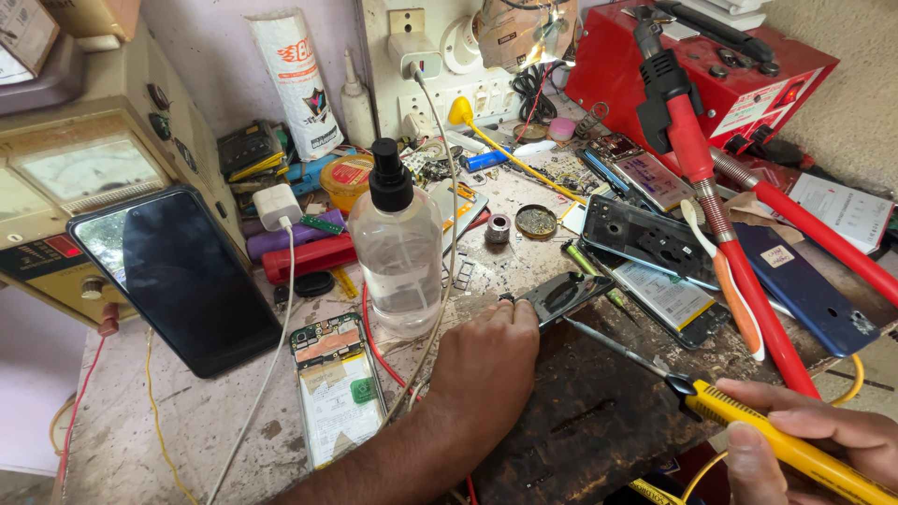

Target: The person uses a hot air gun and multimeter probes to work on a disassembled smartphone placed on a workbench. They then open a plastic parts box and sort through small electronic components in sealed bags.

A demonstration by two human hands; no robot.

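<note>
The left hand [486, 360] rests on the worn workbench [187, 411], just right of the clear spray bottle [398, 245], with its fingers bent together and pinching the near edge of a small dark plastic frame [564, 295]. That frame lies flat on the bench, right of the spray bottle at about the level of its base. The right hand [804, 440], far to the right of the spray bottle and nearer the camera, has its fingers closed around the handle of a yellow screwdriver [781, 440]; the thin metal shaft slants up and left, and its tip sits just beside the frame's near edge, though contact cannot be told. Left of the spray bottle and a little nearer, an opened phone [337, 388] lies face down with its insides showing. Farther left, a black phone [178, 276] leans against a beige meter box [84, 168]. A white charger plug [277, 206] sits just left of the spray bottle's neck. Right of the spray bottle, beyond the frame, lie 1 dark phone back cover [645, 238], a blue cover [804, 285] and a red soldering tool [711, 187].
</note>
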